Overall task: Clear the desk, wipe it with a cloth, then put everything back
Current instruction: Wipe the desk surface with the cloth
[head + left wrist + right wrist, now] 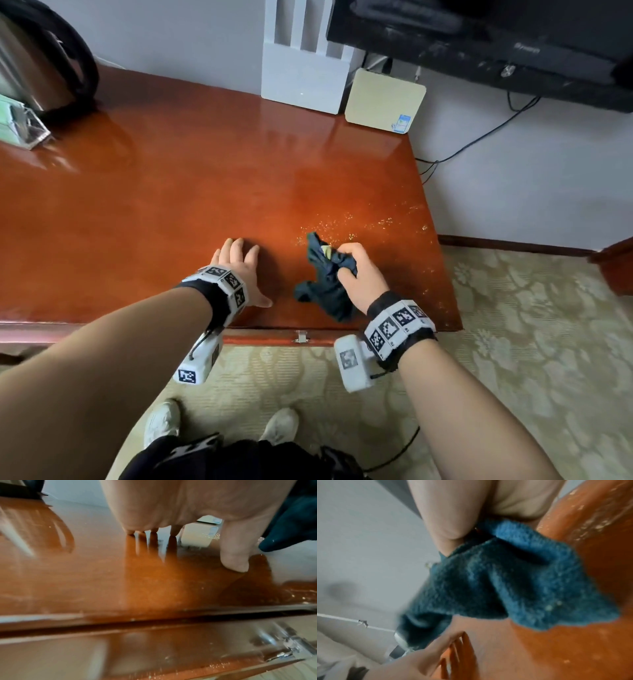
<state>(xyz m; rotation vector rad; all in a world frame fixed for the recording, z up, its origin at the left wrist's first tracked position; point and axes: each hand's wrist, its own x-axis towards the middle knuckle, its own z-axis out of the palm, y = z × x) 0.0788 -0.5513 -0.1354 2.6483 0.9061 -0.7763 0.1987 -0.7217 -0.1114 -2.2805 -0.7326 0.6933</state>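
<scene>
A glossy reddish-brown desk (171, 192) fills the head view. My right hand (356, 270) grips a bunched dark blue cloth (323, 277) near the desk's front right; the cloth (513, 588) hangs from my thumb and fingers and trails onto the wood. Pale crumbs or droplets (346, 226) speckle the surface just beyond the cloth. My left hand (239, 263) rests flat on the desk to the left of the cloth, with fingers (154, 530) spread and thumb (235, 555) pressed on the wood.
At the back stand a white device (301, 82) and a beige box (383, 99). A steel kettle (37, 65) and a clear holder (24, 123) sit far left. Cables (479, 137) hang off the right edge. A drawer latch (301, 337) sits below the front edge.
</scene>
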